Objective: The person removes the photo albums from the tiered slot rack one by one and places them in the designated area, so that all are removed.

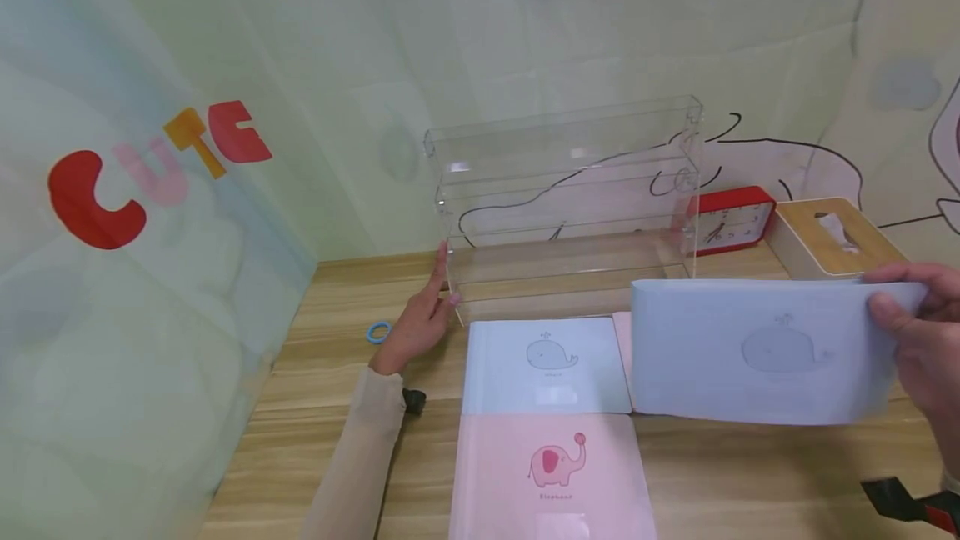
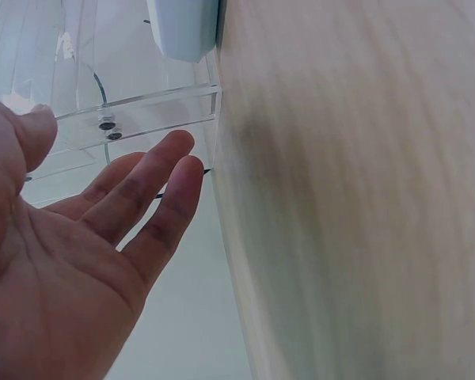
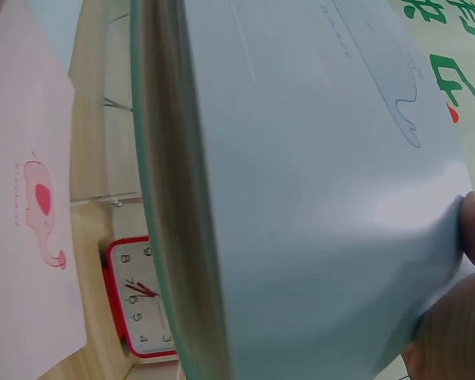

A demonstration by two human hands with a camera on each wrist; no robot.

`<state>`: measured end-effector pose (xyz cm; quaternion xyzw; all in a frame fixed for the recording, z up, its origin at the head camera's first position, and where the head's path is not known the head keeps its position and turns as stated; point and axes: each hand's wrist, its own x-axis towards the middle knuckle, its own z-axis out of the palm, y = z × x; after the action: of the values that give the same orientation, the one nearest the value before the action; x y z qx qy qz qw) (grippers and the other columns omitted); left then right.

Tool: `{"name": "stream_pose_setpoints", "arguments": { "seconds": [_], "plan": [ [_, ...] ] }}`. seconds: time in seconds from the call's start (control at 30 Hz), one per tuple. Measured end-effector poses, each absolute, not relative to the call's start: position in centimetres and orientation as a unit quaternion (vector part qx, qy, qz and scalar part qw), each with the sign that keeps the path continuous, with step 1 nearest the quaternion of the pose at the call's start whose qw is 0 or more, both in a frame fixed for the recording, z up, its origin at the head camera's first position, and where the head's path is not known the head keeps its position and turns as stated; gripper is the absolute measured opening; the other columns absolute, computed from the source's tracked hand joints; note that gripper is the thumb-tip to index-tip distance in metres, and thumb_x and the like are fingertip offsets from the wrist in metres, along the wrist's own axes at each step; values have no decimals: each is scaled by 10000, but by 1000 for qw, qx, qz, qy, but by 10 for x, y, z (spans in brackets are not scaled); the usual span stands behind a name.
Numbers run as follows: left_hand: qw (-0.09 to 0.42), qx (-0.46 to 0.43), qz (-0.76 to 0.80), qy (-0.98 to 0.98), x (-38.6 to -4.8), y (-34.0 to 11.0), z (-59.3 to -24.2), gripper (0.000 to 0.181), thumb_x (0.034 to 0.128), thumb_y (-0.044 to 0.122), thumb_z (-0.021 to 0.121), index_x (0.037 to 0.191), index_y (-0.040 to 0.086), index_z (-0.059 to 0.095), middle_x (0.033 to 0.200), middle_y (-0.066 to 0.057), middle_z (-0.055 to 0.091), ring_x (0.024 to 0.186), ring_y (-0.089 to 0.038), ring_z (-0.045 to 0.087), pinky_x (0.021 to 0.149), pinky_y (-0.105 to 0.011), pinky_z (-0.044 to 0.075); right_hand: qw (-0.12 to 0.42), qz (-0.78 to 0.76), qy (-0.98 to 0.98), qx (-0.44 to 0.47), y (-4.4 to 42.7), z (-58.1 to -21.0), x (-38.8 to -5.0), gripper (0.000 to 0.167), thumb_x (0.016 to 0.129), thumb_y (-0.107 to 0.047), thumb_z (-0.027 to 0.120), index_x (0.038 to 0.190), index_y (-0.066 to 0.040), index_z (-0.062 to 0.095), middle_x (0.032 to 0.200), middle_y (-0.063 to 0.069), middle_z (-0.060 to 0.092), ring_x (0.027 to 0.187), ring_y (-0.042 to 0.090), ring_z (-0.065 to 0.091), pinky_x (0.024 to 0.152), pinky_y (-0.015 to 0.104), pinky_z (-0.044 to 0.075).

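Observation:
A clear acrylic rack [image 1: 558, 252] with several tiers stands against the back wall. My left hand [image 1: 420, 325] is at its lower left side, the fingers [image 2: 174, 198] fairly straight and thumb apart; in the head view they touch the side panel. On the right, my right hand [image 1: 926, 327] pinches the right end of a light blue whale-printed book [image 1: 697, 352], thumb in front. Its thick page edges [image 3: 174, 190] show in the right wrist view. The book is held above the table, partly covering a pink book [image 1: 623, 340].
Flat on the table lie a blue whale book [image 1: 510, 369] and a pink elephant book [image 1: 502, 473]. A red clock [image 1: 738, 219] and a wood-topped tissue box [image 1: 810, 227] stand behind, at the right. Beside my left wrist is a blue ring [image 1: 378, 324].

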<state>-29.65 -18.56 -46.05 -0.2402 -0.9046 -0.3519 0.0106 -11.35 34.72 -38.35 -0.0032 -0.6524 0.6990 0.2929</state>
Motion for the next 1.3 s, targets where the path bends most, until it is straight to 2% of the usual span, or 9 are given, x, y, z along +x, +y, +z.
{"name": "stream_pose_setpoints", "arguments": {
  "seconds": [0.1, 0.23, 0.37, 0.6, 0.73, 0.83, 1.07, 1.17, 1.3],
  "plan": [
    [12, -241, -352, -904, -297, -186, -461, 858, 1157, 227, 486, 1718, 359, -148, 1777, -228, 231, 1385, -488, 610, 1177, -627, 473, 279, 704, -653, 6, 351, -389, -110, 383, 1061, 126, 481, 1075, -121, 774, 1038, -154, 756, 986, -4, 642, 815, 52, 379],
    [12, -242, -352, -904, -296, -186, -462, 858, 1156, 218, 486, 1719, 353, -148, 1793, -201, 196, 1396, -488, 600, 1187, -628, 463, 250, 710, -658, 15, 357, -399, -103, 425, 1068, 133, 452, 1059, -141, 776, 1019, -162, 770, 935, -26, 663, 779, 64, 386],
    [10, -239, -353, -904, -296, -185, -461, 862, 1155, 215, 489, 1718, 362, -146, 1784, -211, 215, 1394, -486, 602, 1195, -628, 454, 210, 695, -688, 6, 365, -409, -96, 398, 1097, 71, 450, 1096, -162, 773, 1020, -187, 759, 909, -54, 672, 737, 74, 414],
    [13, -239, -350, -906, -297, -185, -462, 867, 1152, 207, 494, 1719, 358, -144, 1800, -178, 181, 1413, -486, 586, 1213, -630, 434, 138, 674, -724, -48, 373, -423, -86, 481, 1117, 57, 419, 1121, -268, 774, 966, -229, 736, 831, -58, 671, 669, 121, 437],
    [18, -241, -350, -905, -298, -186, -463, 866, 1152, 219, 496, 1719, 364, -142, 1782, -202, 240, 1399, -485, 600, 1194, -631, 454, 90, 669, -733, -90, 377, -429, -83, 505, 1124, 35, 422, 1089, -326, 774, 926, -231, 709, 791, -35, 668, 637, 163, 488],
    [17, -239, -354, -904, -298, -186, -463, 864, 1152, 226, 498, 1719, 372, -138, 1758, -231, 292, 1388, -482, 611, 1179, -633, 467, 54, 639, -759, -116, 380, -435, -82, 532, 1136, 12, 412, 1078, -393, 753, 900, -263, 690, 777, -30, 675, 635, 191, 529],
    [7, -231, -358, -905, -296, -186, -462, 858, 1154, 235, 492, 1717, 382, -138, 1781, -201, 251, 1437, -483, 568, 1205, -643, 436, -11, 559, -815, -154, 381, -445, -82, 550, 1151, -43, 393, 1120, -532, 645, 919, -384, 623, 808, -28, 707, 685, 292, 638],
    [7, -232, -356, -905, -296, -185, -461, 859, 1155, 236, 491, 1716, 383, -142, 1763, -219, 294, 1458, -485, 547, 1202, -654, 432, -24, 550, -818, -166, 381, -449, -83, 544, 1152, -45, 390, 1120, -527, 640, 916, -389, 610, 821, -31, 701, 706, 306, 644],
    [5, -234, -359, -903, -296, -185, -462, 862, 1154, 231, 493, 1715, 386, -144, 1760, -221, 299, 1458, -484, 546, 1196, -652, 437, -41, 558, -809, -180, 380, -456, -82, 569, 1147, -18, 392, 1046, -515, 650, 893, -366, 616, 812, -28, 682, 716, 263, 615]
  ]
}}
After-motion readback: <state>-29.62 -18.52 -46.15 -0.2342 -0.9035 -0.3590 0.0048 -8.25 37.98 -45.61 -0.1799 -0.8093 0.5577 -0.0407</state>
